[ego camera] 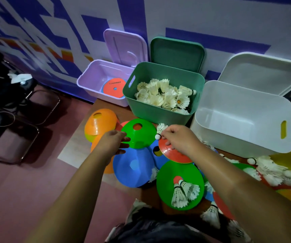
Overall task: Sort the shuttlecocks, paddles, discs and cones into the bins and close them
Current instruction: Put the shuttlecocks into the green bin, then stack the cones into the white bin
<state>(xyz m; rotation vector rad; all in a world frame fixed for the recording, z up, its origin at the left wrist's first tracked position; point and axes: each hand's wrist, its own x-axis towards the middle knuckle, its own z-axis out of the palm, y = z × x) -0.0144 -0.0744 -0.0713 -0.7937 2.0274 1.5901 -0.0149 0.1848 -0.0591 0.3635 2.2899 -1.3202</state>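
Head view: the step in hand looks like shuttlecock sorting. Just above the centre of the frame, the right hand [178, 137] has its grip pinched on the white cork of one shuttlecock [161, 131], feathers pointing up, held over the pile of cones. The green bin [155, 114] directly above it in the frame is already heaped with shuttlecocks, so the next move probably calls for a short carry up and forward, then letting go over that heap (a light drop should do, since the feathers are fragile and weigh almost nothing).

The left hand [114, 142], left of centre, has its grip apart. The fingers are straight and reach onto the near rim of a green cone [138, 135]; it may be steadying it or about to take it.

The cones are shallow glossy plastic domes with a round hole at the top, among them an orange cone [100, 122] and a blue cone [134, 165]. The red disc [115, 87] in the purple bin [88, 79], upper left of centre, is flat and matte with a small centre hole. The white bin [243, 137] on the right is smooth-walled with a slot handle, and nothing shows inside it. More loose shuttlecocks [267, 170] lie at the lower right. All the lids stand open, so closing is a long way off.
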